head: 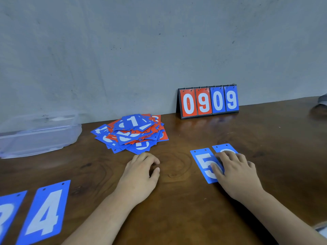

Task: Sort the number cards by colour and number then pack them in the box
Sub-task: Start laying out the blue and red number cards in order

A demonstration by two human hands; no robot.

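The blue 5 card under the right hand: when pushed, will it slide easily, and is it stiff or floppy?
It probably slides easily: the blue 5 card lies flat on the glossy wooden table. It looks thin yet fairly stiff, with straight edges. Lying flush, it may be hard to lift.

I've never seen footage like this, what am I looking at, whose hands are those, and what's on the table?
This is one view from a camera worn on a person's head, looking down at their bare hands; no machine. On the wooden table: a pile of red and blue number cards, a flip scoreboard reading 0909, a clear plastic box and a blue 4 card. The right hand presses on a blue 5 card; the left hand rests empty.
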